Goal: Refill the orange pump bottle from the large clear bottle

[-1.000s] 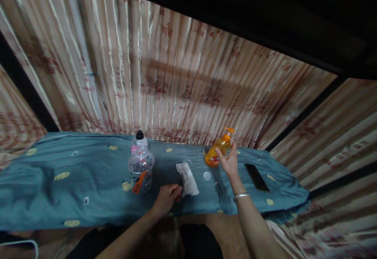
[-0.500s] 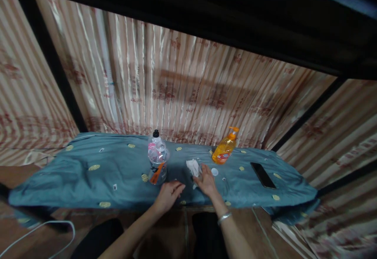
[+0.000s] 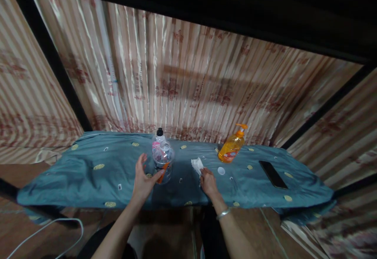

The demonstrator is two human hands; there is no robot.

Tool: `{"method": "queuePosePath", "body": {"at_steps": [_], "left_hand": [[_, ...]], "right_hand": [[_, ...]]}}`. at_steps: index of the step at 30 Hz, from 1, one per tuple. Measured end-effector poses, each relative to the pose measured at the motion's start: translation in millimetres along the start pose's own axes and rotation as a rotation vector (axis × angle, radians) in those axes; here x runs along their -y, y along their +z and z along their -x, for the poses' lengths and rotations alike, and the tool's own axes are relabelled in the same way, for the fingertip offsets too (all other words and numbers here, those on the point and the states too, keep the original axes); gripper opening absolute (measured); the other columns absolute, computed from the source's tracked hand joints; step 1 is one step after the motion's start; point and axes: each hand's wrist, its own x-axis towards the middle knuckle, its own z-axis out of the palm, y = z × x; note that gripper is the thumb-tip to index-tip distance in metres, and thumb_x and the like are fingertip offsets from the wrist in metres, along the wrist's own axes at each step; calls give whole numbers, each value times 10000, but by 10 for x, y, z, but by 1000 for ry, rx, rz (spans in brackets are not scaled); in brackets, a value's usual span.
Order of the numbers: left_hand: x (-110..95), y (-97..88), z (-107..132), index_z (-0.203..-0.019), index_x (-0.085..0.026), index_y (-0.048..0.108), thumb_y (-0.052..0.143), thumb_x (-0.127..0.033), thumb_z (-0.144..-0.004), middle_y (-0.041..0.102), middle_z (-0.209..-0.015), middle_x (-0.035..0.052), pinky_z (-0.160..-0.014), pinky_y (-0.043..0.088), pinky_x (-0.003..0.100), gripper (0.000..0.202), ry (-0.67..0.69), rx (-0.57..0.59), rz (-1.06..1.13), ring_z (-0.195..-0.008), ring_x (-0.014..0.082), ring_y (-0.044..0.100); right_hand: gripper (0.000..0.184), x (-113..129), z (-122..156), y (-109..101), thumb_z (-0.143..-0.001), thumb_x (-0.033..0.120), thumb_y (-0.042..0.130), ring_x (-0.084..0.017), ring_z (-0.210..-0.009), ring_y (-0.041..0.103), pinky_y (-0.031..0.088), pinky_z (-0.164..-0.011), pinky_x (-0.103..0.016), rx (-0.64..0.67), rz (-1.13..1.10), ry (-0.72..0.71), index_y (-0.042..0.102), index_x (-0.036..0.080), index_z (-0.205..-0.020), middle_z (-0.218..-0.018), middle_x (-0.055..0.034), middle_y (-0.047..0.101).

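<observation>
1. Since the earlier frame: left hand (image 3: 144, 180) shifted from the near side of the clear cup (image 3: 167, 175) to its left, opening out; right hand (image 3: 208, 180), then spread over the white tissue (image 3: 197, 165), now bunched.
2. Left forearm slants up from the lower edge. Hand open, fingers pointing away from the body, thumb stretched across the cup's front by its orange band. Contact unclear.
3. Cup upright on blue-green cloth (image 3: 118, 160); black-capped bottle (image 3: 156, 144) just behind.
4. Tissue right of cup, near end pinched in right fingers, knuckles up. Right forearm angles in from lower right, silver bracelet (image 3: 223, 213) at wrist.
5. Further right: white disc (image 3: 221, 171), orange pump bottle (image 3: 231, 149) standing, dark phone (image 3: 273, 175) lying flat.
</observation>
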Motion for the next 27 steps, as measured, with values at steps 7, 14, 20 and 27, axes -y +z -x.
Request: {"method": "queuePosePath", "body": {"at_steps": [7, 14, 20, 27], "left_hand": [[197, 409, 21, -1653, -269, 464, 1072, -446, -572, 685, -1635, 171, -1332, 476, 574, 1253, -67, 53, 75, -1526, 393, 666], [280, 458, -15, -1486, -219, 698, 790, -451, -1074, 736, -1494, 134, -1065, 671, 574, 482, -127, 100, 38, -1265, 317, 766], [275, 372, 21, -1473, -219, 703, 802, -451, -1067, 736, -1491, 131, -1044, 681, 552, 478, -156, 126, -22, -1252, 309, 768], [314, 293, 47, -1463, -216, 707, 802, -452, -1066, 744, -1473, 129, -1037, 683, 547, 472, -185, 160, -38, -1236, 304, 772]], "right_hand": [[535, -21, -39, 33, -877, 45, 589, -320, -1251, 861, 666, -1146, -444, 14, -20, -4, 876, 226, -1291, -1312, -124, 897], [634, 211, -42, 206, -831, 33, 658, -347, -1465, 747, 579, -1273, -483, 101, -7, -63, 819, 177, -1428, -1532, -185, 801], [651, 251, 13, 160, -821, -21, 628, -337, -1483, 744, 572, -1290, -493, 146, 14, -73, 842, 203, -1393, -1536, -165, 807], [501, 57, 95, 11, -941, -33, 582, -385, -1466, 750, 547, -1281, -501, 116, 73, 93, 828, 103, -1356, -1560, -282, 758]]}}
